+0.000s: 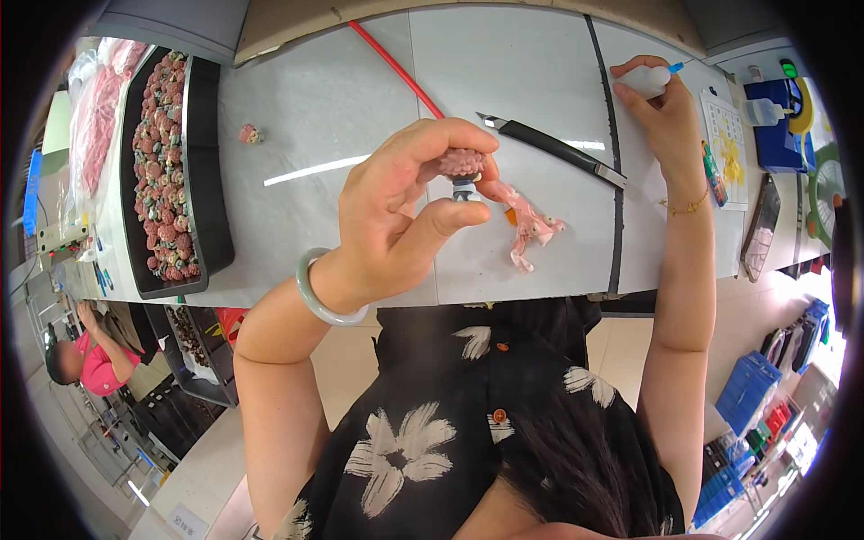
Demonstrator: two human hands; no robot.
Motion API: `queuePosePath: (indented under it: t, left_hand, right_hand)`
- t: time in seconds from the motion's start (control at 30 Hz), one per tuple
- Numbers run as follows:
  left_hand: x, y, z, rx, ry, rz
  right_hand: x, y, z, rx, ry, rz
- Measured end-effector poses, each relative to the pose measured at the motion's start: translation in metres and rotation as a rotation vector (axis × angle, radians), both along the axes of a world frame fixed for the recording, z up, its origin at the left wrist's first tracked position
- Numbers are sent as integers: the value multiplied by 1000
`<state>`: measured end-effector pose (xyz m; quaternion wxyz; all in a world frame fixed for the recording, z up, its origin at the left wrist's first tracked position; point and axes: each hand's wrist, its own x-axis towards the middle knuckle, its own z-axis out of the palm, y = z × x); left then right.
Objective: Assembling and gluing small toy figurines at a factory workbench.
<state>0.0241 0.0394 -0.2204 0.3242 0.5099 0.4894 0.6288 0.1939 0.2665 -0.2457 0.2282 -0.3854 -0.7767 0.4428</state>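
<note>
Pinched between the thumb and fingers of my left hand [387,193] is a small figurine [463,171] with a bumpy pink top and a grey-blue and white lower part. At the far right of the table, my right hand [670,112] is closed around a small white squeeze bottle [644,83] with a blue needle tip pointing to the upper right. Just beyond my left fingertips lies a crumpled pink piece [537,227] with pale bits on it. A black-handled craft knife [558,153] rests between my two hands.
On the left stands a black tray [209,171] full of similar pink figurines. One loose pink piece [251,134] lies beside it. A red stick [396,67] slants across the far tabletop. Blue bins [749,391] stand at right; a person in pink [106,360] sits at far left.
</note>
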Motion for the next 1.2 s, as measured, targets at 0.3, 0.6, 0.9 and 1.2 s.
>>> queuePosePath:
  t: [0.3, 0.6, 0.9, 1.2]
  left_hand:
    - [-6, 5, -10, 174, 196, 53]
    - [-3, 5, -12, 175, 112, 39]
    - [-5, 6, -16, 257, 31, 9]
    - [-11, 1, -9, 175, 356, 83]
  right_hand:
    - [-2, 0, -3, 39, -15, 26]
    - [-5, -6, 1, 3, -17, 13]
    - [-7, -5, -2, 8, 17, 38]
    - [-8, -9, 0, -2, -16, 22]
